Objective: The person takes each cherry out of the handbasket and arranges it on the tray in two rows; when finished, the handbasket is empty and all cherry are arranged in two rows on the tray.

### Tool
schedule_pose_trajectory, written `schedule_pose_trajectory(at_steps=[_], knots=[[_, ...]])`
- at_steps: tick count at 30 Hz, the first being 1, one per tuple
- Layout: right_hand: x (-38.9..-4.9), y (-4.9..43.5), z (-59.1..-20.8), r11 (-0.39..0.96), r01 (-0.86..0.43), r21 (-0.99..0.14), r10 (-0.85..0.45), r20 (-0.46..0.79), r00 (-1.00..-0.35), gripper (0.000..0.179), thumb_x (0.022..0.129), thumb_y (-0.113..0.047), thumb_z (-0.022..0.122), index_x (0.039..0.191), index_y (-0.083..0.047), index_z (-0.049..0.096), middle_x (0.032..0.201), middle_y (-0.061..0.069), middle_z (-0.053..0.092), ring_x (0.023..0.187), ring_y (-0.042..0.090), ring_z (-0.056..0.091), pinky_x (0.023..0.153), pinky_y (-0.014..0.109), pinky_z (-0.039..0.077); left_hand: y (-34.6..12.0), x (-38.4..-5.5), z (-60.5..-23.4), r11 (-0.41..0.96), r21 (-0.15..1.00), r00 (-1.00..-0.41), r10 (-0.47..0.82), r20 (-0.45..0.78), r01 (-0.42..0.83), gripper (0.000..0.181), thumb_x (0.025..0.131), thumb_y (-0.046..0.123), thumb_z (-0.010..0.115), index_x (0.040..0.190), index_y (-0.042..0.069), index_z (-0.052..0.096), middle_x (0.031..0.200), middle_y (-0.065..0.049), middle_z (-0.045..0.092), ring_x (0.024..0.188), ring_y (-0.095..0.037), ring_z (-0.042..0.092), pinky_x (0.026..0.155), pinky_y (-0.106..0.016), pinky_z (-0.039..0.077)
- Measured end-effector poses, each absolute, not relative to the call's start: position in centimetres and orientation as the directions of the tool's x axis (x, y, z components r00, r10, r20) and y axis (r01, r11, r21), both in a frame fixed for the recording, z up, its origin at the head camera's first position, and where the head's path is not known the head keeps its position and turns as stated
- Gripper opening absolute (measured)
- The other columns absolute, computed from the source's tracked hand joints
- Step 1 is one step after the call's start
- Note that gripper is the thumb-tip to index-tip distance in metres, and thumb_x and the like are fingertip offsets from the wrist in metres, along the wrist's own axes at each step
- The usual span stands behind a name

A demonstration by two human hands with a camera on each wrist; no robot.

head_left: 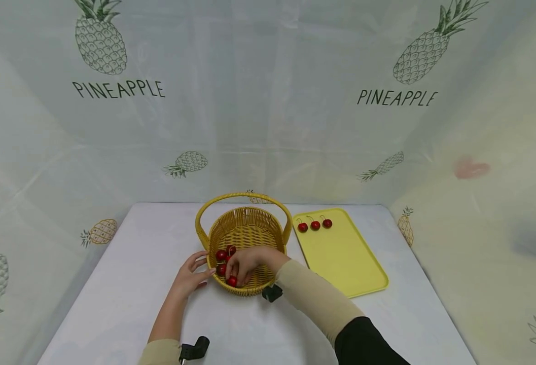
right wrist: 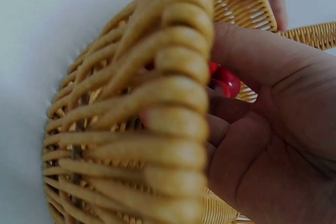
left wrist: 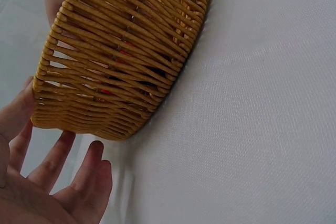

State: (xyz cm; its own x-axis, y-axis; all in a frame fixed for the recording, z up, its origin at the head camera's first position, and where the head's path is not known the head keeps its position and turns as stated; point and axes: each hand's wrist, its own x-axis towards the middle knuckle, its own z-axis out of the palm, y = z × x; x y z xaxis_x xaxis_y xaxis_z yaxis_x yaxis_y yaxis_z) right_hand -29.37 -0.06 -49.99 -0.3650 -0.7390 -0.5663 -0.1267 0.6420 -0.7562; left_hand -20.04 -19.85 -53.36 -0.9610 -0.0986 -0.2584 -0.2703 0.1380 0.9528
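The white table [head_left: 112,309] spreads wide in front and left of the wicker basket [head_left: 249,219]. The left hand [head_left: 189,278], fingers spread, touches its left rim; the right hand [head_left: 246,261] dips inside among red cherries [head_left: 221,255], whether gripping one I can't tell. Just right, a yellow tray [head_left: 347,258] carries three cherries [head_left: 315,225] at its far end. Beyond the table's far edge hangs pineapple-printed sheeting [head_left: 258,111].
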Motion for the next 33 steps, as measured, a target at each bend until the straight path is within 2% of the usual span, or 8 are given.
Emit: schedule_pose_trajectory(at_steps=[6,17,22,29,33], knots=[[-29.2,0.0,-50.1,0.644,-0.152,-0.750,-0.741,-0.562,-0.366,0.030,0.085,0.011,0.066,0.109,-0.006,0.069,0.093,0.009,0.061,0.075,0.019,0.065,0.077,0.039,0.055,-19.6,-20.1,-53.3,0.132,0.951,-0.958,-0.102,-0.267,-0.279,0.055,0.089,0.008,0.072,0.139,0.013,0.049,0.141,-0.023,0.047,0.104,-0.027,0.060,0.085,-0.052,0.050],[-28.9,0.5,-49.5,0.629,-0.159,-0.761,-0.749,-0.540,-0.384,0.021,0.086,0.008,0.067,0.104,-0.003,0.071,0.093,0.010,0.064,0.076,0.020,0.066,0.077,0.039,0.055,-19.3,-20.1,-53.2,0.129,0.953,-0.960,-0.090,-0.264,-0.275,0.055,0.089,0.007,0.071,0.139,0.012,0.048,0.142,-0.024,0.046,0.099,-0.024,0.063,0.086,-0.053,0.050],[-29.0,1.5,-48.8,0.616,-0.190,-0.764,-0.755,-0.506,-0.417,0.020,0.085,0.006,0.070,0.104,-0.002,0.070,0.092,0.005,0.064,0.076,0.017,0.066,0.075,0.038,0.056,-19.6,-20.1,-53.3,0.137,0.952,-0.961,-0.087,-0.262,-0.272,0.056,0.089,0.009,0.072,0.140,0.013,0.047,0.142,-0.023,0.046,0.101,-0.024,0.062,0.085,-0.051,0.050],[-29.1,3.0,-47.5,0.589,-0.216,-0.779,-0.762,-0.447,-0.469,0.017,0.084,0.008,0.070,0.099,0.000,0.070,0.090,0.005,0.063,0.074,0.015,0.063,0.083,0.048,0.053,-19.9,-20.1,-53.4,0.135,0.951,-0.959,-0.096,-0.266,-0.277,0.059,0.087,0.011,0.074,0.140,0.013,0.047,0.142,-0.023,0.046,0.099,-0.022,0.063,0.085,-0.050,0.050],[-29.3,4.2,-46.6,0.578,-0.289,-0.763,-0.769,-0.390,-0.506,0.013,0.086,0.002,0.072,0.097,-0.005,0.071,0.093,-0.001,0.064,0.081,0.012,0.060,0.081,0.039,0.054,-19.9,-20.1,-53.5,0.138,0.951,-0.960,-0.093,-0.265,-0.276,0.058,0.088,0.011,0.074,0.140,0.013,0.047,0.143,-0.024,0.045,0.100,-0.023,0.063,0.085,-0.050,0.050]])
